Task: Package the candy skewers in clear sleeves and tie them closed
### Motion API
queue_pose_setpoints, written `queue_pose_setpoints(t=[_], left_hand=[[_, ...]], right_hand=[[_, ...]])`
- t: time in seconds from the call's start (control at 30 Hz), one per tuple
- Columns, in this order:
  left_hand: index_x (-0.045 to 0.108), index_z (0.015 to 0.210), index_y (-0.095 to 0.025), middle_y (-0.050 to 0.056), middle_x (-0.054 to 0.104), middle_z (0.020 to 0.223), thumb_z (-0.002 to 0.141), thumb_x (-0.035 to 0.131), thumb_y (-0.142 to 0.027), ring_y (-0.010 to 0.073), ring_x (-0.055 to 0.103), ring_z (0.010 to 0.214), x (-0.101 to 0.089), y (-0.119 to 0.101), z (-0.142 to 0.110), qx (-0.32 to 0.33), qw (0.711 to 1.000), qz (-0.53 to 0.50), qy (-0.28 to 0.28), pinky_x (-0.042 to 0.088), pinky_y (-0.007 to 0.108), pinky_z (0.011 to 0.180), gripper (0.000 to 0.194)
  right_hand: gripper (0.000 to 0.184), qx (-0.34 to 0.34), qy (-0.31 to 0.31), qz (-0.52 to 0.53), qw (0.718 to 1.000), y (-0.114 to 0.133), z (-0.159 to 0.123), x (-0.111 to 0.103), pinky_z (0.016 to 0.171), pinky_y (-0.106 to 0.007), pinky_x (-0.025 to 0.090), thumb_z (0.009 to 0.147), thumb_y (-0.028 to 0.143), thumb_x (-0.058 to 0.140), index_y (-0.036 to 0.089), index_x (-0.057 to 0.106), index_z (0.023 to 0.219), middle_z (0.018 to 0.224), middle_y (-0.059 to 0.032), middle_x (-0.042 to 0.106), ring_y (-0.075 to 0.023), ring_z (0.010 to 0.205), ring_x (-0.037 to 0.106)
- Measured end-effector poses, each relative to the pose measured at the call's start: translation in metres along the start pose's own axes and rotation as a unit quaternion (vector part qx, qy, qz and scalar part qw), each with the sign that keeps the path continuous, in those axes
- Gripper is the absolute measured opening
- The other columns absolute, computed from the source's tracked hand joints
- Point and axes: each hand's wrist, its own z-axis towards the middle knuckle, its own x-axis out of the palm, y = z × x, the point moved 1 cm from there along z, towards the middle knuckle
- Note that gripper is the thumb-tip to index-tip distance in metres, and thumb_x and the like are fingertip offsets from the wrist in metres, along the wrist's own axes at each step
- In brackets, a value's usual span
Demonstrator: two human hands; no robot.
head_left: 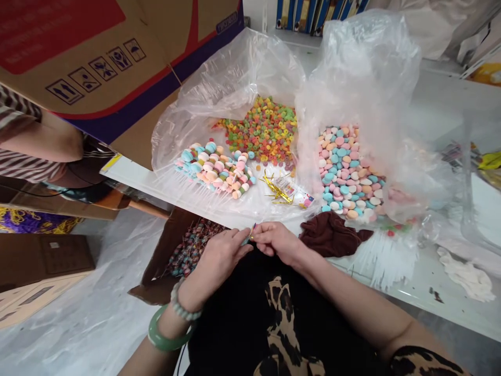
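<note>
Close to my body, just off the table's front edge, my left hand [223, 256] and my right hand [276, 239] meet at their fingertips. My left fingers are closed around a small pale-blue candy [245, 241], mostly hidden by them. Thumb and forefinger of my right hand pinch a thin gold twist tie [251, 236] against it. Beyond the hands lie loose gold twist ties [277, 190] and a printed label [301, 197]. Candy sticks [219, 167] with pastel pieces rest on the clear plastic, with their white sticks toward me.
Ring gummies [266, 130] and pastel candies [344, 172] lie in open plastic bags. A brown cloth [332, 235], white sticks [387, 258] and a white glove [465, 274] are on the right. An open carton holds wrapped candy sticks [191, 245]. A large carton [117, 57] and another person's arm [47, 138] are left.
</note>
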Motion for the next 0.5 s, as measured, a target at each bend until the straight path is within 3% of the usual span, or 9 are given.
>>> queue_pose_setpoints(t=[0.07, 0.13, 0.23, 0.3, 0.33, 0.4, 0.43, 0.5], left_hand=[[0.063, 0.124, -0.026, 0.009, 0.067, 0.093, 0.092, 0.053, -0.021, 0.0216, 0.06, 0.084, -0.002, -0.002, -0.006, 0.105, 0.97, 0.215, -0.04, 0.044, 0.034, 0.077, 0.034], [0.057, 0.133, -0.029, 0.009, 0.067, 0.096, 0.092, 0.048, -0.012, 0.022, 0.06, 0.085, 0.0, 0.0, -0.015, 0.186, 0.919, 0.345, -0.052, 0.043, 0.037, 0.079, 0.045], [0.054, 0.137, -0.028, 0.008, 0.067, 0.092, 0.092, 0.046, -0.009, 0.0223, 0.06, 0.082, 0.004, 0.014, -0.032, 0.207, 0.869, 0.444, -0.064, 0.042, 0.037, 0.078, 0.049], [0.056, 0.135, -0.023, 0.009, 0.066, 0.083, 0.093, 0.046, -0.014, 0.0243, 0.06, 0.078, 0.005, 0.028, -0.042, 0.119, 0.86, 0.489, -0.079, 0.042, 0.038, 0.073, 0.044], [0.058, 0.133, -0.019, 0.01, 0.066, 0.082, 0.094, 0.046, -0.019, 0.0259, 0.061, 0.077, 0.004, 0.036, -0.046, 0.051, 0.857, 0.506, -0.083, 0.042, 0.039, 0.071, 0.041], [0.057, 0.133, -0.011, 0.016, 0.068, 0.091, 0.093, 0.049, -0.028, 0.0304, 0.062, 0.08, 0.004, 0.049, -0.052, -0.08, 0.845, 0.525, -0.068, 0.042, 0.041, 0.07, 0.044], [0.056, 0.133, -0.008, 0.02, 0.068, 0.1, 0.092, 0.051, -0.03, 0.0332, 0.063, 0.085, 0.004, 0.054, -0.053, -0.129, 0.837, 0.53, -0.051, 0.043, 0.043, 0.072, 0.047], [0.056, 0.133, -0.007, 0.023, 0.065, 0.118, 0.09, 0.054, -0.03, 0.0373, 0.062, 0.095, 0.005, 0.058, -0.053, -0.176, 0.83, 0.529, -0.013, 0.043, 0.049, 0.078, 0.049]], right_hand=[[0.025, 0.091, 0.121, 0.149, 0.977, -0.003, -0.001, 0.0, 0.038, -0.022, 0.021, 0.082, 0.042, 0.051, 0.02, 0.052, 0.07, 0.042, 0.011, 0.032, -0.007, 0.034, 0.018], [0.029, 0.106, 0.158, 0.197, 0.962, -0.001, -0.007, -0.002, 0.038, -0.022, 0.017, 0.077, 0.047, 0.056, 0.019, 0.055, 0.071, 0.039, 0.0122, 0.029, -0.0063, 0.034, 0.016], [0.028, 0.063, 0.063, 0.075, 0.993, 0.009, -0.018, -0.014, 0.042, -0.022, 0.019, 0.077, 0.045, 0.06, 0.018, 0.058, 0.07, 0.041, 0.0089, 0.036, -0.0078, 0.037, 0.027], [0.026, 0.013, -0.094, -0.116, 0.989, 0.018, -0.022, -0.036, 0.048, -0.024, 0.026, 0.085, 0.04, 0.054, 0.019, 0.059, 0.069, 0.049, 0.0038, 0.045, -0.0112, 0.047, 0.04], [0.026, -0.018, -0.201, -0.228, 0.952, 0.022, -0.022, -0.05, 0.053, -0.025, 0.03, 0.088, 0.036, 0.05, 0.019, 0.059, 0.071, 0.058, 0.0003, 0.053, -0.0135, 0.055, 0.047], [0.025, -0.03, -0.367, -0.428, 0.825, 0.026, -0.018, -0.08, 0.063, -0.029, 0.034, 0.093, 0.027, 0.042, 0.018, 0.063, 0.085, 0.082, -0.0082, 0.064, -0.0199, 0.075, 0.056], [0.024, -0.018, -0.395, -0.5, 0.771, 0.025, -0.015, -0.093, 0.067, -0.031, 0.034, 0.092, 0.023, 0.041, 0.016, 0.064, 0.092, 0.091, -0.0121, 0.065, -0.0229, 0.083, 0.057], [0.024, 0.013, -0.384, -0.59, 0.71, 0.021, -0.005, -0.113, 0.072, -0.033, 0.035, 0.089, 0.018, 0.043, 0.013, 0.063, 0.101, 0.097, -0.0151, 0.066, -0.0261, 0.091, 0.057]])
